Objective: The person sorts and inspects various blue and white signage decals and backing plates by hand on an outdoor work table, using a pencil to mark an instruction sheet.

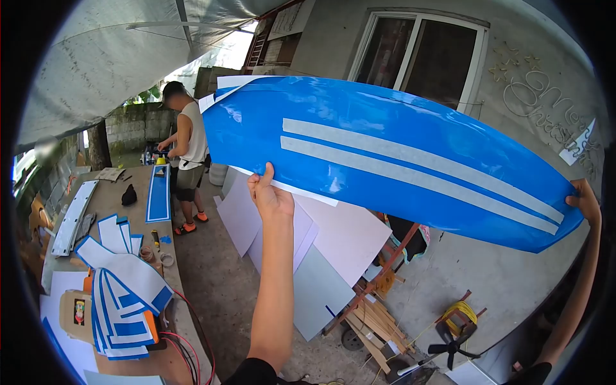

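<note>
A large glossy blue sheet [244,135] with white backing at its edges is stretched across the upper view, bowed along its length. Two parallel pale tape strips [410,168] run along its face. My left hand [271,194] pinches the sheet's lower edge, thumb on the blue face and fingers partly hidden behind. At the far right end, my right hand [584,201] grips the sheet, its thumb on the front and its other fingers partly out of sight.
A workbench [186,314] on the left carries blue-and-white cut pieces [125,301], tape rolls [167,259] and a long blue panel [158,192]. Another person [191,138] stands behind it. Below the sheet are large pale boards [340,237], wood strips [378,321] and a black fan [452,346].
</note>
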`<action>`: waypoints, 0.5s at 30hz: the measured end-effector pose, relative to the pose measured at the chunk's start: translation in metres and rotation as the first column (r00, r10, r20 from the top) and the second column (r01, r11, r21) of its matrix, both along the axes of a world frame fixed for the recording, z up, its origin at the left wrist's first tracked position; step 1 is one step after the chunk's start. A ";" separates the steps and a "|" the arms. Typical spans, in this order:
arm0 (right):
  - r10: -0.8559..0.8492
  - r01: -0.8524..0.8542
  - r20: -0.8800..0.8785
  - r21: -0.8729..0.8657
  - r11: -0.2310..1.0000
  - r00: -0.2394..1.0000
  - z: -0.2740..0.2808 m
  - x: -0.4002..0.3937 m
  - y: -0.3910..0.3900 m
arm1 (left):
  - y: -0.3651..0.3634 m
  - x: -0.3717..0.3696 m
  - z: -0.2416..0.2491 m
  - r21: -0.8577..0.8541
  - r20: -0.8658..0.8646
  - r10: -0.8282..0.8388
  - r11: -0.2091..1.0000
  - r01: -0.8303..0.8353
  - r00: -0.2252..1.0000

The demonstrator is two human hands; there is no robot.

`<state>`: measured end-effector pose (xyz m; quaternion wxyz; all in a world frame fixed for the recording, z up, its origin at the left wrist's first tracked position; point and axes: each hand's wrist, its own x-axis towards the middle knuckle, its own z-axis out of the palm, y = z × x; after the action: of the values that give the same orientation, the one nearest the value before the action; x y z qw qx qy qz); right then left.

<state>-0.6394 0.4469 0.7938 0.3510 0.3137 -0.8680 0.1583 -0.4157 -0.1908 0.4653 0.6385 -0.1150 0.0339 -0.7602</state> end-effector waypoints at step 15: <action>0.061 -0.097 0.116 0.332 0.938 0.991 -0.010 0.023 -0.041 | 0.028 -0.008 -0.011 0.027 -0.018 0.019 0.999 -0.019 1.000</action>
<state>-0.6161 0.4061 0.7838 0.2399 0.3951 -0.8860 0.0377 -0.4238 -0.1629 0.4545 0.6468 -0.1135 0.0487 -0.7526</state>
